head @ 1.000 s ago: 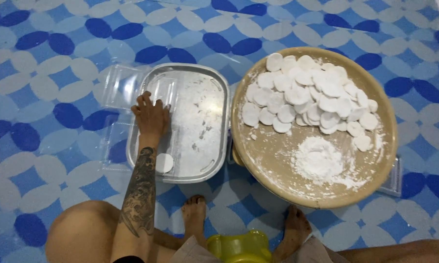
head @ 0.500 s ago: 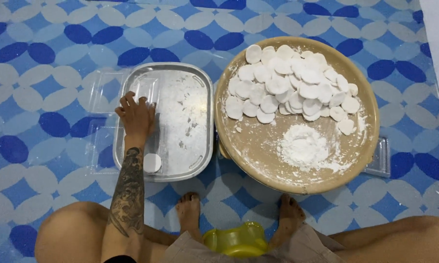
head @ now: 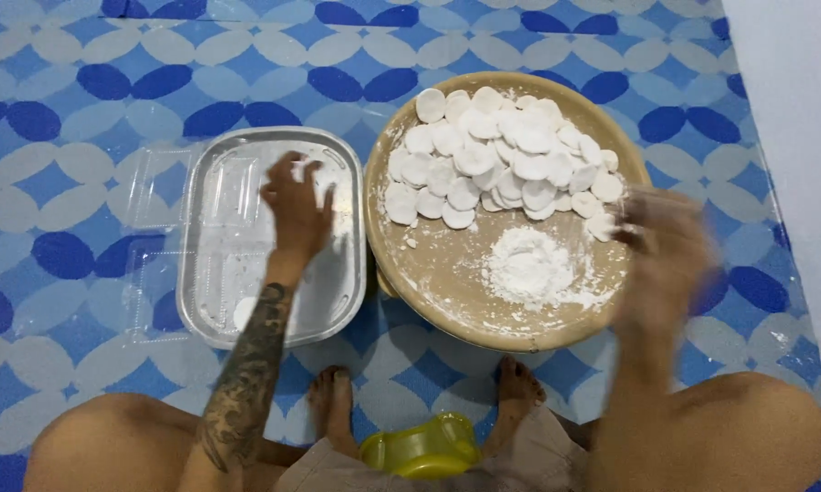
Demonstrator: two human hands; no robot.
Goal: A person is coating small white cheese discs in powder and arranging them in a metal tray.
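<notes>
Metal tray [head: 212, 273] on floor [head: 64, 109], flour-dusted, one white disc [head: 244, 312] near its front edge; left hand [head: 297, 214] above it, fingers spread, empty. Right alongside, touching: round wooden tray [head: 429, 282], heaped dough discs [head: 497, 155], flour mound [head: 527, 266]. Right hand [head: 670, 251] blurred over its rim, fingers indistinct, cannot tell.

place: probably a home floor | cue: blue patterned floor mat [head: 82, 82], bare feet [head: 333, 401]

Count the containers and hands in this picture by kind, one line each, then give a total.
Metal tray: 1
Round wooden tray: 1
Clear plastic containers: 2
Left hand: 1
Right hand: 1
Total: 6
</notes>
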